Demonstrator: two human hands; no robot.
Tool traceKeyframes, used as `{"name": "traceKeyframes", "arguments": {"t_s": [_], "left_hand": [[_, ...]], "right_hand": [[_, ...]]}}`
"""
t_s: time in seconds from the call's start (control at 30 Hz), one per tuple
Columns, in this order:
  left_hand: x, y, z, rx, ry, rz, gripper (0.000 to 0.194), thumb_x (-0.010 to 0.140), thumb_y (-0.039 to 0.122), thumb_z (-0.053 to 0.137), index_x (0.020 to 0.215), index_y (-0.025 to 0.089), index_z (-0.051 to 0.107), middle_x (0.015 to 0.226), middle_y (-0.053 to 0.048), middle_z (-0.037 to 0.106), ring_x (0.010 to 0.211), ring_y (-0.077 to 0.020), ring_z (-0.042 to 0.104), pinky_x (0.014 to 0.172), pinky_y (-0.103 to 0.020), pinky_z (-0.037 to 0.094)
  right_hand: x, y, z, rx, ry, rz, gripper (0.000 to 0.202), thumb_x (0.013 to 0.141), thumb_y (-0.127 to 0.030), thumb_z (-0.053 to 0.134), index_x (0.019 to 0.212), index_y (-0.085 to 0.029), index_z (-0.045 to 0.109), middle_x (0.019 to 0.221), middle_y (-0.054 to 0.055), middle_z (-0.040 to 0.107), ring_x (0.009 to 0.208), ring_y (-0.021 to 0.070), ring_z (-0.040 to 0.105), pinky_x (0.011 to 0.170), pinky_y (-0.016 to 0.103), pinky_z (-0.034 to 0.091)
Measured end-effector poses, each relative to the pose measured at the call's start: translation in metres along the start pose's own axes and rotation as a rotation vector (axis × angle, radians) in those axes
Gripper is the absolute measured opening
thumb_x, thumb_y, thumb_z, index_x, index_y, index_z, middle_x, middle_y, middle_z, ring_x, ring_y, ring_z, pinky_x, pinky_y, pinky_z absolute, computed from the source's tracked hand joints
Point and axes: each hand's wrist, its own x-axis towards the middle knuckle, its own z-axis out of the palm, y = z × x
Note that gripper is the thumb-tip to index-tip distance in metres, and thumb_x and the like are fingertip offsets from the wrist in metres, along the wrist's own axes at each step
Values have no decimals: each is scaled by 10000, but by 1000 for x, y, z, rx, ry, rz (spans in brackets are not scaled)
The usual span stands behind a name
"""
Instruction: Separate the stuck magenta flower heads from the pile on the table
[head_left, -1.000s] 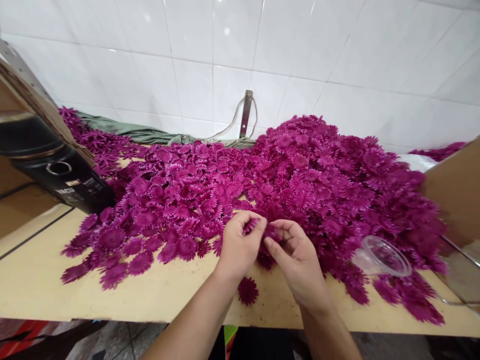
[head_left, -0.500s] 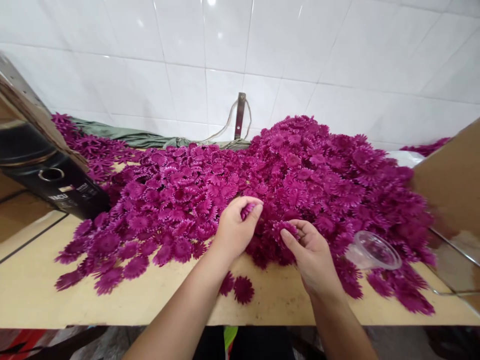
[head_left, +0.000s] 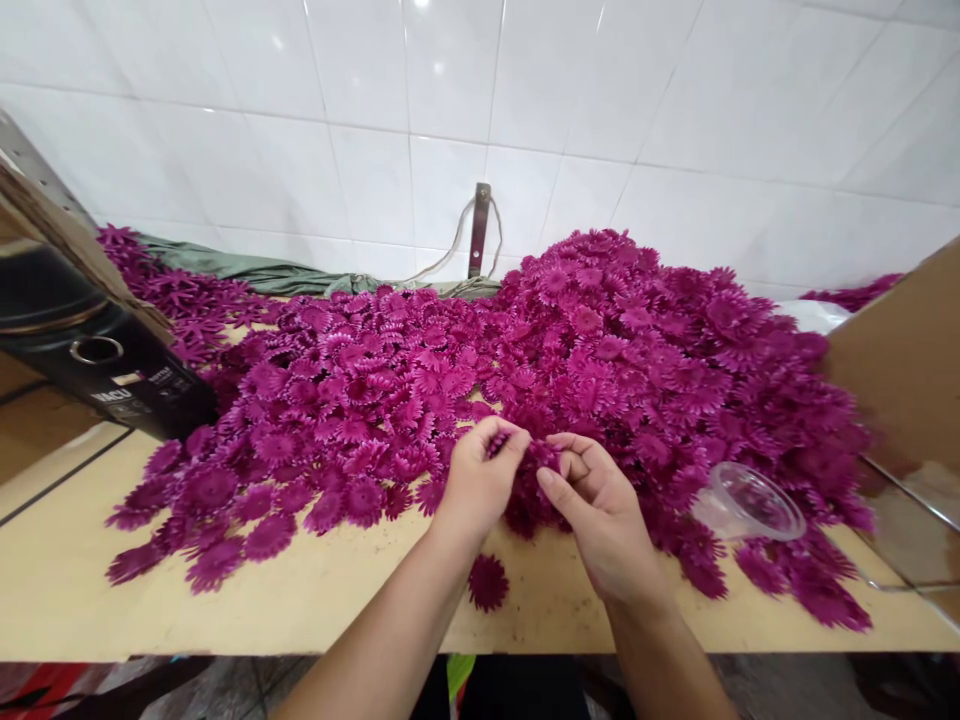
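Magenta artificial flower heads (head_left: 600, 330) lie in a wide heap before me, higher on the right. My left hand (head_left: 484, 470) is closed, thumb against fingers, on a flower piece that shows only as a bit of purple. Close beside it, my right hand (head_left: 600, 495) pinches another flower piece (head_left: 544, 457) between thumb and fingers. The fingertips of both hands nearly meet at these petals. How the two pieces touch is hidden by the fingers. A single flower head (head_left: 488, 582) lies flat on the table just below my hands.
A clear plastic cup (head_left: 754, 500) lies tilted among the flowers at right. A black vacuum flask or its box (head_left: 112, 350) leans at left. A cardboard box (head_left: 907, 400) stands right. Behind are green cloth (head_left: 247, 262), a metal bracket (head_left: 478, 230) and the tiled wall (head_left: 360, 80).
My right hand has moved left and my left hand slightly right, bringing the held flower pieces together. The view has barely shifted.
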Motion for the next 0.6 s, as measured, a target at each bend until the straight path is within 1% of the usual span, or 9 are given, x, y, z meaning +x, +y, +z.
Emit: {"name": "traceKeyframes", "arguments": {"t_s": [0.07,0.1,0.13,0.27,0.33,0.4,0.47,0.53,0.6], "left_hand": [[8,2,-8,-98,163,-49,90,661,213,595,608,164,541,493,71,450,461,-64,388,445,-171,301],[11,3,-11,-134,208,-69,95,662,228,600,629,166,537,476,84,414,429,-55,344,419,-165,268],[13,4,-13,-149,209,-79,101,665,240,607,648,166,540,474,89,399,417,-50,322,409,-163,252],[6,2,-11,-80,-4,-74,126,701,279,604,674,162,567,533,65,471,473,-62,381,462,-174,319],[-1,-1,-6,-71,-63,-83,147,721,297,591,665,164,562,552,56,488,508,-75,409,509,-189,356],[-6,-3,-1,-73,-90,-90,148,729,293,583,661,164,557,586,45,510,556,-88,441,567,-205,383],[-8,-4,1,-56,-106,-94,133,733,272,570,660,162,562,622,34,532,604,-100,466,614,-216,396],[-8,-3,3,-19,-119,-82,122,736,251,552,657,160,569,647,24,548,644,-110,482,648,-221,404],[-8,-2,3,24,-125,-50,121,738,238,536,651,161,570,654,18,552,668,-119,492,665,-226,411]], "right_hand": [[-8,-2,0,-47,-33,2,305,662,-320,688,909,-205,549,597,-61,453,529,65,427,490,173,382],[-10,-3,-2,-64,-37,8,300,673,-322,678,922,-206,555,611,-53,467,537,69,439,496,179,389],[-11,-3,-5,-73,-32,16,296,684,-327,669,933,-208,562,630,-44,484,549,73,452,506,185,397],[1,-3,-20,-84,3,49,268,709,-365,634,924,-213,581,698,-15,539,612,93,492,572,213,432],[11,-2,-25,-162,16,37,263,707,-369,622,911,-206,588,765,10,580,684,121,532,652,254,460],[18,-1,-26,-268,61,-29,315,697,-374,619,960,-203,584,949,57,606,858,170,561,774,307,464],[22,-2,-24,-345,91,-110,396,701,-383,614,1054,-209,563,1157,88,551,1057,205,511,889,344,425],[22,-2,-19,-360,25,-131,431,711,-390,608,1102,-218,552,1198,87,543,1100,207,498,914,351,416],[22,-2,-14,-322,-96,-96,381,710,-389,613,1045,-209,589,1060,72,626,989,199,567,863,343,449]]}}
